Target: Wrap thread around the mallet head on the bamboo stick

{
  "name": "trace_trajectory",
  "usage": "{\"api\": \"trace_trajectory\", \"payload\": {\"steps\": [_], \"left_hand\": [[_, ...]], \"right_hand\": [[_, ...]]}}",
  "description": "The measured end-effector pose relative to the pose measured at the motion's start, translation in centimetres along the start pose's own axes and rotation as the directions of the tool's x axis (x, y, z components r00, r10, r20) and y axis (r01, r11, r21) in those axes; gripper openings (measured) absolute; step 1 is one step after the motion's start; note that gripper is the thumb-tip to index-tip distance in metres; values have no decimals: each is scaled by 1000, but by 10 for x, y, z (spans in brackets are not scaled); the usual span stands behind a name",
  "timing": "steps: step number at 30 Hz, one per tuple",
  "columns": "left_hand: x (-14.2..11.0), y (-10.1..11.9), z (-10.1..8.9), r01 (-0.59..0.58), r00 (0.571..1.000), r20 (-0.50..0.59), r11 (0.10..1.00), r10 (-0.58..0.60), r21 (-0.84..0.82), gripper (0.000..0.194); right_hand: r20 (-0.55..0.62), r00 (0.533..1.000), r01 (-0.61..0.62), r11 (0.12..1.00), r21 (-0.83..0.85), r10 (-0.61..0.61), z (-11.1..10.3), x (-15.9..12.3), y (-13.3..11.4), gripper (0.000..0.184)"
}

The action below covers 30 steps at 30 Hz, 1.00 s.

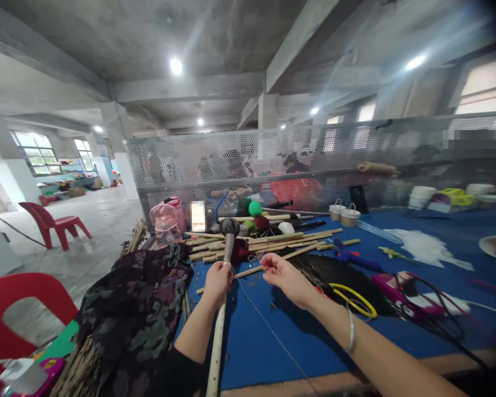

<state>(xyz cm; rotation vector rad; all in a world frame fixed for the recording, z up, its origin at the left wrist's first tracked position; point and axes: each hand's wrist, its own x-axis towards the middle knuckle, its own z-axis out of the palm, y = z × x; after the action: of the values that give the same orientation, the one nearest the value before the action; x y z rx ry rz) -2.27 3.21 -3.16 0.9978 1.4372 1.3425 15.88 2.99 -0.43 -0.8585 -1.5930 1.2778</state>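
My left hand (218,282) is closed round a long pale stick (217,347) dotted with small dark holes. A grey tapered neck with a dark round head (230,227) tops the stick above my fist. From beside my left fingers a thin wire or cord (268,326) runs down to the table's front edge. My right hand (287,278), with a bangle on the wrist, is raised to the right of the stick. Its fingers are curled together; whatever they may pinch is too small to make out. Light wooden sticks (268,242) lie behind both hands.
Dark floral cloth (140,303) covers the left side of the blue table (256,353). A yellow ring (355,300), a purple device (397,292) with cables and white sheets (425,248) lie right. A perforated metal screen (182,160) stands behind; red chairs (53,220) stand left.
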Motion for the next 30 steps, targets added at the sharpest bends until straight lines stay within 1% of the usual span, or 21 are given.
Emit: {"api": "trace_trajectory", "payload": {"steps": [3,6,9,11,12,13,14,15,16,17,18,19,20,21,23,25,27,28,30], "left_hand": [[1,-1,-1,-11,1000,3,1000,11,5,12],[2,-2,0,-11,1000,-1,1000,11,-1,12],[2,-3,-1,-14,1000,3,1000,14,-3,11],[2,-3,-1,-20,1000,8,1000,20,7,11],[2,-3,-1,-23,1000,10,1000,23,10,11],[2,-3,-1,-24,1000,13,1000,24,11,11],[1,-3,-1,-25,1000,16,1000,24,11,11],[1,-3,-1,-24,1000,19,1000,24,10,12],[1,-3,-1,-24,999,23,1000,24,9,12],[1,-3,-1,-24,999,26,1000,24,9,12],[1,-3,-1,-24,999,26,1000,24,11,12],[0,-3,-1,-24,999,25,1000,23,14,13],[0,-3,-1,-23,999,24,1000,23,19,13],[0,-3,-1,-23,1000,22,999,23,23,13],[0,-2,-1,-24,999,23,999,23,29,13],[0,-2,-1,-29,999,25,999,28,29,13],[0,-2,-1,-30,999,25,999,30,23,13],[0,-2,0,-29,999,24,999,28,19,13],[0,-2,-1,-25,999,23,1000,25,9,12]], "right_hand": [[44,997,-54,997,-63,57,-4,-9,3,28],[31,994,-99,973,-209,108,-14,-28,3,30],[-50,993,-122,915,-383,111,-33,-62,3,28],[-185,981,-137,860,-491,51,-50,-89,7,28],[-277,961,-151,822,-548,-8,-59,-103,11,30],[-371,925,-174,773,-610,-84,-68,-117,17,33],[-450,877,-208,708,-675,-171,-76,-130,24,37],[-496,830,-246,631,-736,-255,-82,-142,32,41],[-515,794,-289,544,-788,-323,-88,-152,41,45],[-513,773,-327,459,-826,-373,-92,-161,50,47],[-501,766,-353,387,-852,-404,-95,-169,58,49],[-482,769,-363,334,-870,-419,-97,-174,66,48],[-462,777,-359,303,-883,-427,-98,-179,73,45],[-443,784,-344,290,-893,-436,-99,-181,78,41],[-404,794,-290,300,-909,-455,-100,-184,84,35],[-379,800,-246,322,-914,-465,-101,-183,84,31],[-375,798,-231,336,-913,-471,-101,-180,79,29],[-380,788,-236,333,-913,-484,-101,-179,75,29],[-397,748,-276,295,-915,-532,-102,-175,68,35]]}}
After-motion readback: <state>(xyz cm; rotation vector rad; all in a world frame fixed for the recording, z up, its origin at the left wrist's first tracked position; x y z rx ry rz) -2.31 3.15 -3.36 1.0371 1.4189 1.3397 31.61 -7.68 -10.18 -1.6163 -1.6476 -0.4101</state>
